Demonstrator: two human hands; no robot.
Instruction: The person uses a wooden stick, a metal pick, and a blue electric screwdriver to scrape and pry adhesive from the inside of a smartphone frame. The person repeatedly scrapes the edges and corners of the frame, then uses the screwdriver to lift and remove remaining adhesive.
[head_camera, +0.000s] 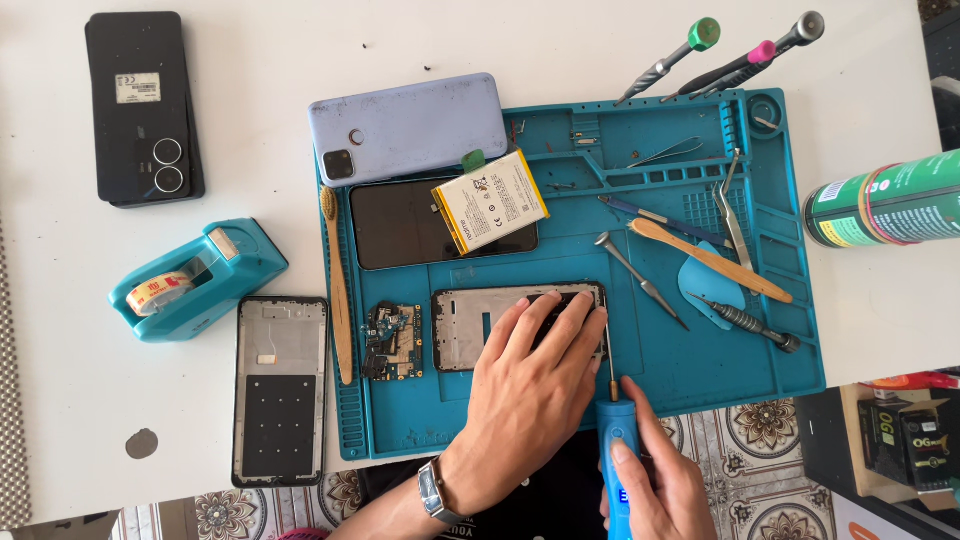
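Lying in teal mat tray (700, 375): phone frame (470, 325), circuit board (393, 342), battery (490, 200).

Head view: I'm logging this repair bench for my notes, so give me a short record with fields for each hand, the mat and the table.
left hand: left hand lies flat on the phone frame, fingers spread
right hand: right hand grips a blue electric screwdriver, bit at the frame's right edge
mat: blue work mat with circuit board, battery, toothbrush, tweezers
table: tape dispenser, black phone, green spray can
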